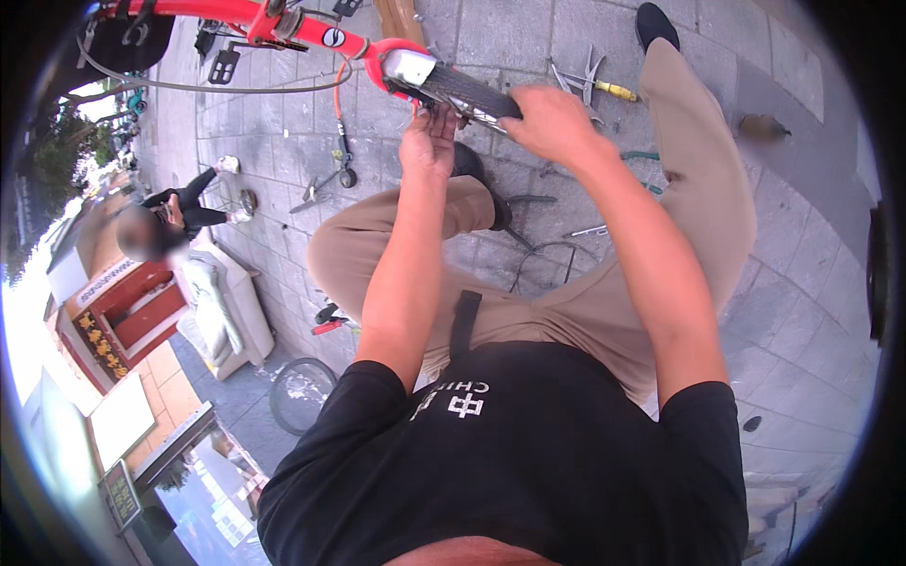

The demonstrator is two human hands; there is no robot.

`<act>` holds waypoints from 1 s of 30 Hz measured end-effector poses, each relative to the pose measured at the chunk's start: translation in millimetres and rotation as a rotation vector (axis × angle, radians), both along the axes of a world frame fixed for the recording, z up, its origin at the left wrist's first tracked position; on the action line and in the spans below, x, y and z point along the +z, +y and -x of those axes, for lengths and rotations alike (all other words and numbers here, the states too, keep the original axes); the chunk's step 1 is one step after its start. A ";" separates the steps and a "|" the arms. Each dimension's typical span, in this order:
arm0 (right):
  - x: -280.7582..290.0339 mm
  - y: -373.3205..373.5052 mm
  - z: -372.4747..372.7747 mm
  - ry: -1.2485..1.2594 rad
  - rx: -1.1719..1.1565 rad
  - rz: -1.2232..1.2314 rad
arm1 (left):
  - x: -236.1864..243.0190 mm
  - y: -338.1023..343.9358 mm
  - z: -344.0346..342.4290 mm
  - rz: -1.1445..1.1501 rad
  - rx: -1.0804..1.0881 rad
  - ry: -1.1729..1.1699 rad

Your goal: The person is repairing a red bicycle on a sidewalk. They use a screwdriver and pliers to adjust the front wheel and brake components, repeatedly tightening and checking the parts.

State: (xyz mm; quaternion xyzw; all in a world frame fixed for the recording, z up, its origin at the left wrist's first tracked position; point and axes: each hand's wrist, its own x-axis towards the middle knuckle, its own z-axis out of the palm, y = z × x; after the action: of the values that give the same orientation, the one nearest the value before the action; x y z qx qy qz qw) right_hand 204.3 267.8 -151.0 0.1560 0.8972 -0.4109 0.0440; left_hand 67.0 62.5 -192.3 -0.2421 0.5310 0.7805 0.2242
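A red bicycle (330, 40) reaches in from the upper left, its black-tyred wheel (472, 92) pointing toward me. My right hand (552, 123) is wrapped over the end of the tyre. Close to the rim and the frame's end, my left hand (429, 143) has its fingers curled upward and pressed together. Whatever those fingertips pinch is hidden by the hand and the wheel. A thin cable (236, 91) loops below the frame, and a black pedal (223, 66) hangs under it. My black shoe (472, 170) is just below the wheel.
Plier-like metal tools (583, 80) and a yellow-handled screwdriver (618, 91) lie right of the wheel. An orange hose with a gauge (347, 176) lies to the left. Red-handled tools (328, 326) and a round basin (302, 394) sit by my left knee. Another person (189, 208) sits farther left near an armchair (250, 316).
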 end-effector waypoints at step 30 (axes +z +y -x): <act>9.0 -9.9 7.9 -0.018 0.094 0.047 | 75.7 27.9 7.6 0.244 -0.227 -0.075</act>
State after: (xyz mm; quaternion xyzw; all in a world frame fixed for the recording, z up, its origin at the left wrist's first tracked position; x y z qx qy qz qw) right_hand 196.4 257.9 -142.0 0.1165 0.8931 -0.4279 0.0752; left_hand 59.4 90.4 -116.6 -0.2353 0.6370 0.6703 0.2994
